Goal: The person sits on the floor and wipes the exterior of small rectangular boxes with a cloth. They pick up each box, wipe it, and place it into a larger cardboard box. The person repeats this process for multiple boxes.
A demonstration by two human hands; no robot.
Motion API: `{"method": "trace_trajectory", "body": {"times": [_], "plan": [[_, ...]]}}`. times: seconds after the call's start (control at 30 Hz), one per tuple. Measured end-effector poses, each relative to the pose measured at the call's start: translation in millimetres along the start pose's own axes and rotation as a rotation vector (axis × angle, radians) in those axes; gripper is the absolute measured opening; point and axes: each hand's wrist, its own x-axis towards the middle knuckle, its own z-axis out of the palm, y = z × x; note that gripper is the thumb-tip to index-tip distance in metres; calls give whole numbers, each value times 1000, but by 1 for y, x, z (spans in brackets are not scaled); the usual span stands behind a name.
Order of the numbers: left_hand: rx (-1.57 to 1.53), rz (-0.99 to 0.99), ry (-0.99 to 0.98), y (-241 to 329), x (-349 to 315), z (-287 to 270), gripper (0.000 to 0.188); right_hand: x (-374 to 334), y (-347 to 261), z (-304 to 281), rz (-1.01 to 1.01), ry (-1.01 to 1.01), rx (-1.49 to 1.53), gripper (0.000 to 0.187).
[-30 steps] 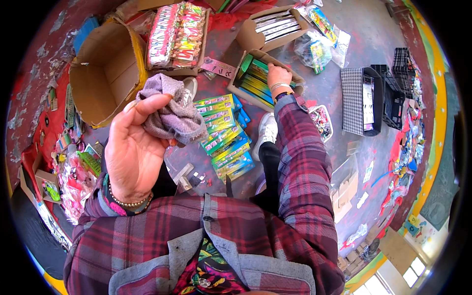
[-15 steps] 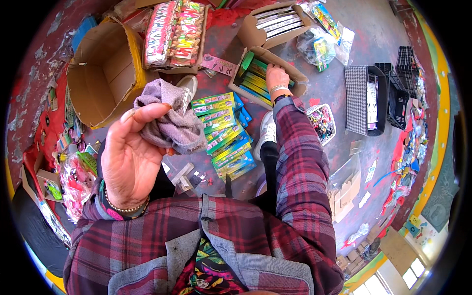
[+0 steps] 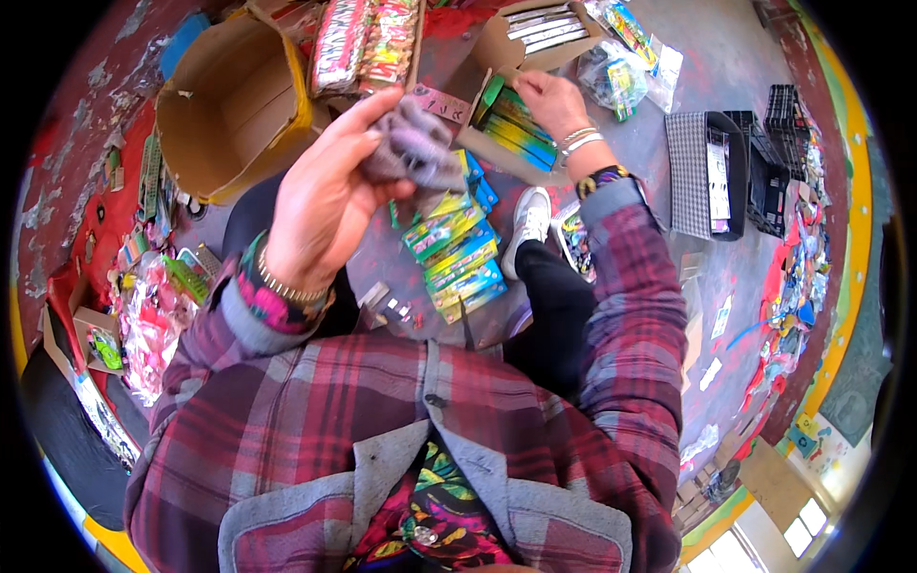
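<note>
My left hand [image 3: 320, 186] is closed round a crumpled greyish-purple cloth [image 3: 411, 148], held up in front of me. My right hand [image 3: 559, 107] is at the far right rim of a small open cardboard box [image 3: 501, 158], fingers bent and pressed together; what they pinch, if anything, is hidden. Inside that box lie flat green, yellow and blue packets [image 3: 519, 129]. Below the cloth, an overlapping row of similar packets [image 3: 457, 253] lies on the floor, its upper end partly covered by the cloth and my left hand.
A large empty carton [image 3: 229, 105] stands at the left, beside a box of bagged colourful items [image 3: 368, 43]. Behind the small box is another carton [image 3: 544, 33] with flat packs. Plastic bags [image 3: 616, 76] lie at the far right, checked bins [image 3: 702, 177] at the right. My shoe [image 3: 528, 224] is close to the packets.
My left hand has moved right and away from me with the cloth. My right hand has drawn back from the packets inside the small box to its far rim. My body has shifted slightly.
</note>
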Motion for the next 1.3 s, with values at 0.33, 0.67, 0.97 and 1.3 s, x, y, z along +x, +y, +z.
{"method": "trace_trajectory", "body": {"times": [0.33, 0.67, 0.97, 1.3], "plan": [[-122, -182, -190, -39, 2, -9, 35, -165, -145, -33, -475, 50, 216, 75], [228, -517, -257, -69, -11, -15, 40, -259, -106, -44, 178, 296, 727, 32], [965, -369, 147, -174, 88, -136, 28, -290, -74, -88, 302, 530, 1616, 40], [1954, -311, -157, -246, 97, -180, 51, -283, -74, -84, 409, 1048, 1071, 50]]}}
